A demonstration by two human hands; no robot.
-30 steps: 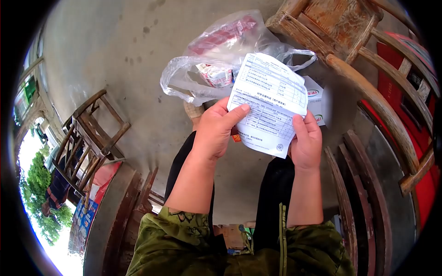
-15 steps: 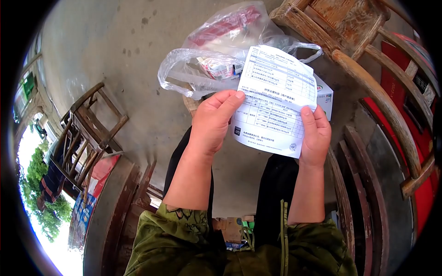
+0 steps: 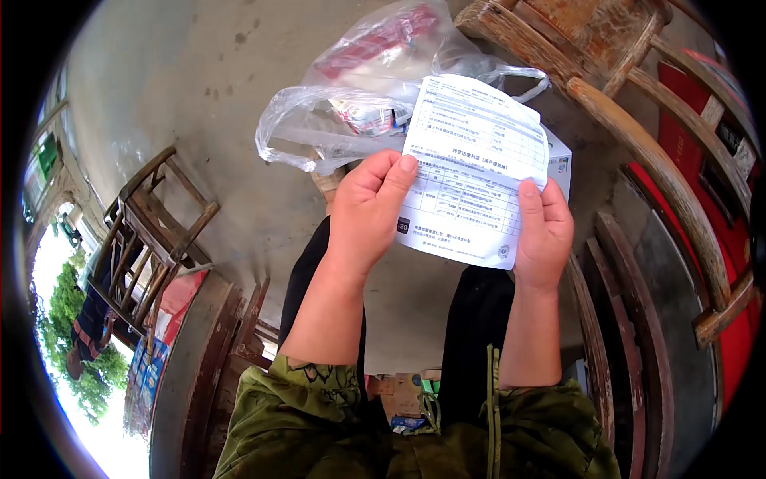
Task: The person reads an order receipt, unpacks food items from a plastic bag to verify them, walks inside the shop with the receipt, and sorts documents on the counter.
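A white printed sheet with tables and a crease across its middle is held up in front of me. My left hand pinches its left edge between thumb and fingers. On the right edge, my right hand grips it, thumb on the printed side. Behind the sheet lies a clear plastic bag with a red-and-white packet and something red inside. A white box shows partly past the sheet's right edge.
A wooden chair stands at the upper right, with red boxes beyond it. Another wooden chair is at the left. Dark wooden furniture flanks my legs. A person is partly visible at the far left.
Both hands and the sheet have shifted slightly right and up since a second ago. The sheet is flatter, showing more of its lower left corner.
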